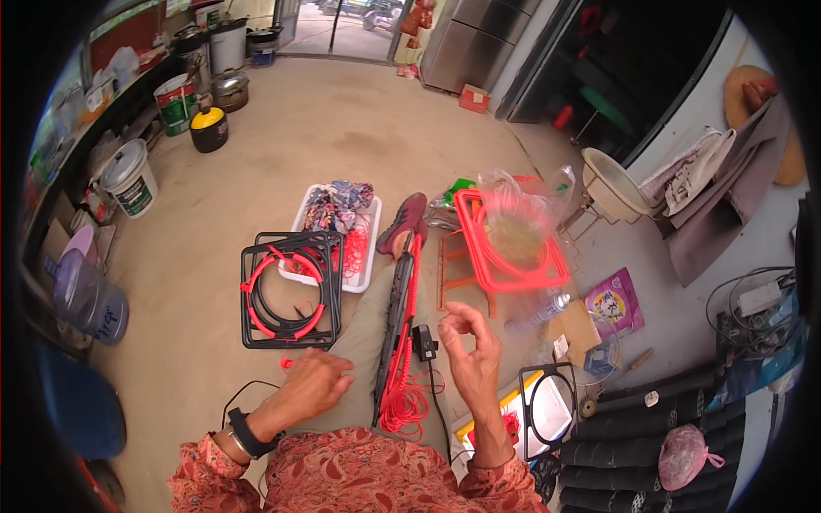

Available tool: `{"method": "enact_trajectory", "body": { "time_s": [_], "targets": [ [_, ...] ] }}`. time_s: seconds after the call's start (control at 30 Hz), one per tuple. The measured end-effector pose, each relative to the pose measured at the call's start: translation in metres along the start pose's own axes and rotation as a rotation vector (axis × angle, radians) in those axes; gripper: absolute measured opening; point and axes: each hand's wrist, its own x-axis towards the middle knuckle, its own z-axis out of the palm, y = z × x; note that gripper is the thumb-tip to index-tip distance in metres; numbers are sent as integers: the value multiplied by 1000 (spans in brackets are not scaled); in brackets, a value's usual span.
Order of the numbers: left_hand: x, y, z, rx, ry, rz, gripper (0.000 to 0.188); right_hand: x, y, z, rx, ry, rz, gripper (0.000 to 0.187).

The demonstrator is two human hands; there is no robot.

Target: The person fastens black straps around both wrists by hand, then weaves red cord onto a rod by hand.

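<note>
With right hand (477,355) nearly pinched and left hand (314,383) loosely curled, cannot tell if gripping anything thin; better guide gently the red cord (404,413), coiled beside the black bar (394,325), without tangling loops

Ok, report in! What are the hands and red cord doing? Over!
Left hand and right hand curled, grips unclear. Red cord bunched in loops between them. Black cable close beside it.

Black strip (391,329) is lying between left hand (315,383) and right hand (475,352); black frame (286,344) is obstructing left-forward, red basket (523,281) right-forward; floor (184,256) is opening leftward.
</note>
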Motion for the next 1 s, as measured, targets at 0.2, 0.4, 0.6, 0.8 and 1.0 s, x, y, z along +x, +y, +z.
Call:
{"method": "enact_trajectory", "body": {
  "time_s": [0.2, 0.4, 0.6, 0.8, 1.0],
  "targets": [
    [-24, -19, 23, -480, 34, -297, 18, -4, 118, 19, -386, -166, 33, 50],
    [-14, 4, 19, -625, 60, -359, 15, -7, 132, 32, -450, -224, 238, 55],
    [-3, 19, 3, -734, 115, -357, 12, -22, 144, 11, -57, 6, 393, 42],
    [19, 48, -12, -868, 82, -335, 14, -36, 115, -22, 83, 68, 470, 35],
    [58, 92, -28, -510, 194, 111, 37, -40, 24, -59, 374, 20, 456, 31]
  ]
}}
